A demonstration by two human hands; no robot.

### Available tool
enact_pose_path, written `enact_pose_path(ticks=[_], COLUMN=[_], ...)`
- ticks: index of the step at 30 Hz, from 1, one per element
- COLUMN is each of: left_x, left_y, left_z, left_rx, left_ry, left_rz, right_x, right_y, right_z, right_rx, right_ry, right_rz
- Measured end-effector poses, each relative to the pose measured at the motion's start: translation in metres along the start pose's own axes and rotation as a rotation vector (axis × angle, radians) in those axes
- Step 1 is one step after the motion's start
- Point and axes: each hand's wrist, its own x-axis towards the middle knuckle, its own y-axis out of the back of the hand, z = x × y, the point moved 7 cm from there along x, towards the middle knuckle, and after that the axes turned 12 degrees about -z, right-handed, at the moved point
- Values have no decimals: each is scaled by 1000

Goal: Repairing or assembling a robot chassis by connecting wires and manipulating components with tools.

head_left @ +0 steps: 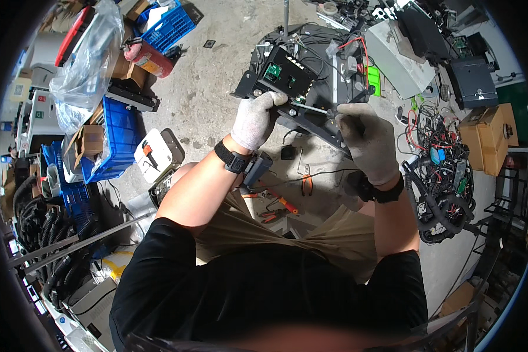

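My gloved left hand [254, 122] is closed, thumb and finger pinched at the edge of a black metal frame [314, 129]. What lies between these fingertips is hidden. My gloved right hand [371, 144] is closed around the dark handle of what looks like a screwdriver [312, 108]. Its thin, bright shaft points left across the frame, toward my left fingertips. Just beyond my hands, a black housing [287, 73] with a green circuit board [272, 71] and loose cables sits on the larger dark machine assembly.
On the floor nearer me lie orange-handled pliers [307, 180], a hex key [301, 159] and red-handled tools [286, 202]. A cable heap [443, 176] and cardboard box [488, 139] are at right. Left are a blue crate [118, 141], fire extinguisher [149, 57] and white tray [154, 155].
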Motion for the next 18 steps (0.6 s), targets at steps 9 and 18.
enact_pose_path(ticks=[9, 18], left_x=[1, 2], left_y=[9, 12], left_z=[-6, -3], left_rx=[417, 411], left_ry=[7, -21], left_rz=[23, 22], right_x=[10, 8], right_y=[-5, -1], right_z=[-5, -6], right_rx=[-142, -173], right_ry=[-37, -33], right_rz=[-115, -143])
